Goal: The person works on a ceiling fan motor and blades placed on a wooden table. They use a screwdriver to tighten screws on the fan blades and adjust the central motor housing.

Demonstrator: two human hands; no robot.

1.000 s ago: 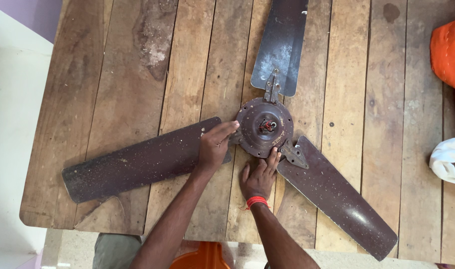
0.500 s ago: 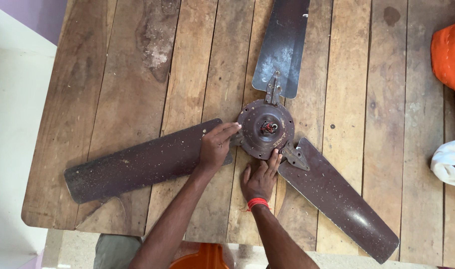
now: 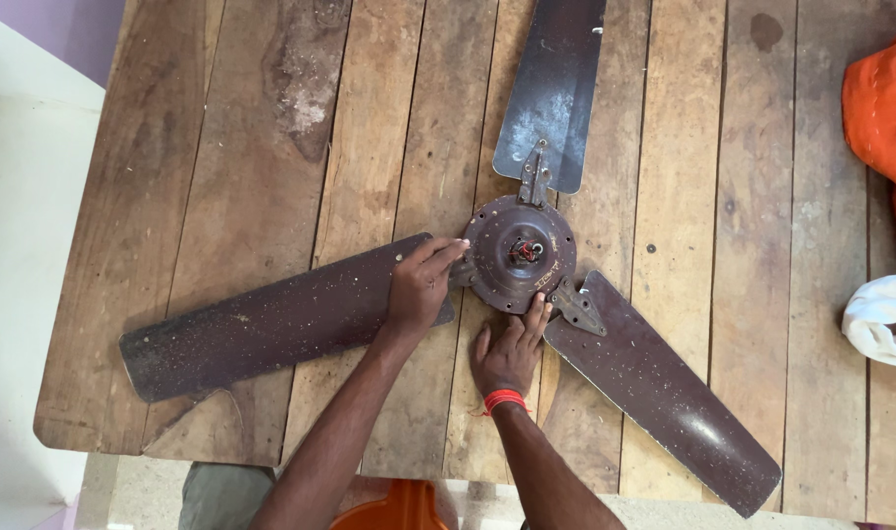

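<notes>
Brown and dusty, the ceiling fan (image 3: 520,253) lies flat on the wooden table (image 3: 222,177), its three blades spreading from the round motor hub (image 3: 519,251). Going left to right, we see the left blade (image 3: 271,324) running long toward the table's left edge and slightly down, the top blade (image 3: 554,88) pointing up and out of view, and the right blade (image 3: 659,388) slanting down toward the lower right corner.

Under it, the table is made of worn planks with a pale scuffed patch near the upper left. A white floor shows at the left, an orange cloth (image 3: 885,108) and a white cloth (image 3: 885,319) at the right edge.

Our left hand (image 3: 419,285) rests on the inner end of the left blade, fingers bent, fingertips reaching the hub's left rim. Our right hand (image 3: 510,351), with a red band at the wrist, lies open on the table just below the hub, fingertips touching its lower rim. Neither hand grips anything.
</notes>
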